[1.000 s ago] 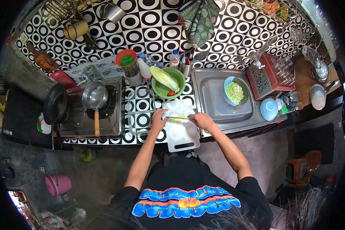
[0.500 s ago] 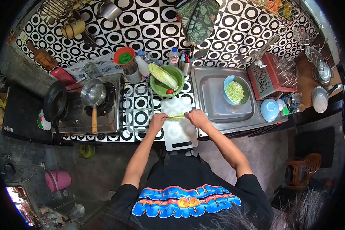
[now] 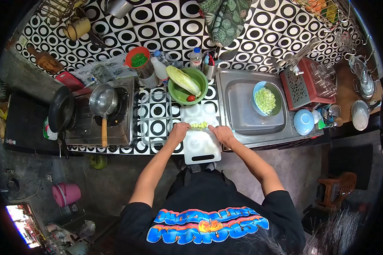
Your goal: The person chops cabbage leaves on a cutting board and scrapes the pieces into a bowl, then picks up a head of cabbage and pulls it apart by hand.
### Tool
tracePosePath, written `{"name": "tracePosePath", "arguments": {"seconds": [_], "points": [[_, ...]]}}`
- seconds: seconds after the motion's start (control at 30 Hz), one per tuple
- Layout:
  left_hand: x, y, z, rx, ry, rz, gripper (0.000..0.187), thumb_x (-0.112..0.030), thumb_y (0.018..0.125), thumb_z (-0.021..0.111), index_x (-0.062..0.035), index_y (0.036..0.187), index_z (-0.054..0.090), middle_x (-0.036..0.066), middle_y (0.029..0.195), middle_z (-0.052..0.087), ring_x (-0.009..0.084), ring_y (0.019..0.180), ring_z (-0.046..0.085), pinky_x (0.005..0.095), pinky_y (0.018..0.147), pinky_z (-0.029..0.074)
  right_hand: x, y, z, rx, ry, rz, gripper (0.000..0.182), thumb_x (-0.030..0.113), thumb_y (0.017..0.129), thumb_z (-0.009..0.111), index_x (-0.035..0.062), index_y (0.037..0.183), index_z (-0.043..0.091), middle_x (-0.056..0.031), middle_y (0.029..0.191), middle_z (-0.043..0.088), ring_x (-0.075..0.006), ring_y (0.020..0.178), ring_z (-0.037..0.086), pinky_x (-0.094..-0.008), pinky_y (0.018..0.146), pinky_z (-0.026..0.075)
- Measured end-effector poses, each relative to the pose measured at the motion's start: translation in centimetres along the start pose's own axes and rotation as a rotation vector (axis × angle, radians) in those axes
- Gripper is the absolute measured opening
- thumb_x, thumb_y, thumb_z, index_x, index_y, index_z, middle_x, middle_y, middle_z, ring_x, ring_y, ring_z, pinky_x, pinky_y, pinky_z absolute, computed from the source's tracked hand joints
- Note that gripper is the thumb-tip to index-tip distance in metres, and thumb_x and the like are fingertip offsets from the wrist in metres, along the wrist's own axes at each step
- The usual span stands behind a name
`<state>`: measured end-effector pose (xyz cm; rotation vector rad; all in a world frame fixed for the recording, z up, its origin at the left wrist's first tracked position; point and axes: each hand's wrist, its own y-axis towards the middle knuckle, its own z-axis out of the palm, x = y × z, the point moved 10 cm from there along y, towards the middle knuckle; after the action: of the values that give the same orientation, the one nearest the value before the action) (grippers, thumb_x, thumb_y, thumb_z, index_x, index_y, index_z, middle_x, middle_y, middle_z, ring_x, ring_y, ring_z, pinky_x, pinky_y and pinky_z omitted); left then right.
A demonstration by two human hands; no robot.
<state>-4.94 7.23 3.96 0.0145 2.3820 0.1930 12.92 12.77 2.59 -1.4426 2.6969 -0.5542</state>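
On the white cutting board [image 3: 200, 146] lies a small row of chopped pale-green vegetable, apparently cabbage [image 3: 198, 125]. A knife [image 3: 203, 128] crosses the board along the near side of these pieces. My right hand [image 3: 222, 134] is closed around its handle, with a bit of light blue showing past the fingers. At the other end, my left hand [image 3: 180, 131] is closed with its fingertips at the blade's tip, beside the pieces. Just beyond the board, a green basin [image 3: 184, 98] holds a whole napa cabbage [image 3: 185, 81] and a red tomato [image 3: 191, 98].
To the right, a bowl of chopped cabbage [image 3: 266, 101] stands in the steel sink [image 3: 238, 123]. A clear glass dish [image 3: 155, 138] sits left of the board. Farther left, a pan with a wooden handle [image 3: 104, 100] and a black frying pan [image 3: 61, 109] rest on the stove.
The view has shifted slightly. The knife has come nearer to me, and more of the chopped pieces show beyond it. Both hands stay at its two ends.
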Motion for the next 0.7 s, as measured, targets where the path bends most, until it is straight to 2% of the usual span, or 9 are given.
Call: {"name": "tracePosePath", "arguments": {"seconds": [0.1,0.2,0.33,0.4,0.5,0.63,0.7], "points": [[0.1,0.1,0.2,0.009,-0.024,-0.04,0.011,-0.004,0.082,0.067,-0.002,0.091,0.073,0.017,0.088,0.071,0.0371,0.084,0.069,0.0428,0.078,0.055,0.0,-0.3,-0.6,-0.006,0.017,0.006,0.031,0.015,0.098,0.045,0.0191,0.129,0.05,-0.0155,0.085,0.071,-0.0346,0.08,0.072,-0.0473,0.068,0.056],[0.4,0.7,-0.4,0.017,-0.047,-0.055,0.012,-0.004,0.082,0.067,-0.0024,0.091,0.074,0.017,0.087,0.072,0.0362,0.084,0.07,0.0418,0.077,0.055,0.6,0.3,-2.0,-0.056,0.037,-0.034,0.022,0.019,0.099,0.048,0.0148,0.12,0.055,-0.0169,0.074,0.069,-0.0387,0.071,0.07,-0.0505,0.063,0.054],[1.2,0.5,-0.9,-0.01,-0.09,-0.087,0.011,-0.006,0.082,0.071,-0.0034,0.092,0.074,0.016,0.085,0.072,0.0351,0.081,0.07,0.0416,0.076,0.055,1.4,1.4,-5.0,-0.084,0.018,-0.031,0.02,0.023,0.101,0.049,0.0137,0.114,0.061,-0.016,0.075,0.07,-0.0384,0.072,0.07,-0.0508,0.064,0.054],[1.1,0.3,-1.6,-0.051,-0.103,-0.084,0.013,-0.006,0.08,0.072,-0.0023,0.093,0.075,0.016,0.08,0.072,0.0332,0.075,0.069,0.0385,0.071,0.055,1.8,2.3,-5.8,-0.114,-0.026,-0.056,0.021,0.021,0.1,0.05,0.0144,0.115,0.062,-0.0142,0.074,0.07,-0.036,0.072,0.07,-0.0491,0.065,0.054],[1.8,-0.2,-1.5,-0.054,-0.156,-0.189,0.01,-0.008,0.081,0.074,-0.004,0.091,0.074,0.015,0.083,0.072,0.034,0.079,0.07,0.0409,0.072,0.054,2.5,3.0,-7.0,-0.133,-0.153,-0.083,0.023,0.017,0.097,0.051,0.016,0.116,0.064,-0.011,0.075,0.071,-0.0319,0.073,0.071,-0.0457,0.069,0.053],[1.9,0.1,-1.3,-0.074,-0.125,-0.193,0.01,-0.008,0.082,0.073,-0.0037,0.092,0.074,0.015,0.084,0.072,0.034,0.079,0.07,0.0412,0.073,0.054,2.6,2.9,-7.3,-0.135,-0.258,-0.073,0.03,0.012,0.093,0.052,0.0178,0.12,0.064,-0.0078,0.077,0.071,-0.0275,0.075,0.072,-0.0424,0.073,0.052],[2.2,0.5,-0.6,-0.016,-0.095,-0.207,0.01,-0.008,0.083,0.072,-0.0037,0.092,0.074,0.017,0.087,0.072,0.0353,0.084,0.07,0.0424,0.077,0.055,1.5,3.1,-5.2,-0.06,-0.212,-0.034,0.035,0.012,0.092,0.054,0.017,0.126,0.058,-0.0095,0.08,0.072,-0.0295,0.078,0.073,-0.0442,0.075,0.052]]}}
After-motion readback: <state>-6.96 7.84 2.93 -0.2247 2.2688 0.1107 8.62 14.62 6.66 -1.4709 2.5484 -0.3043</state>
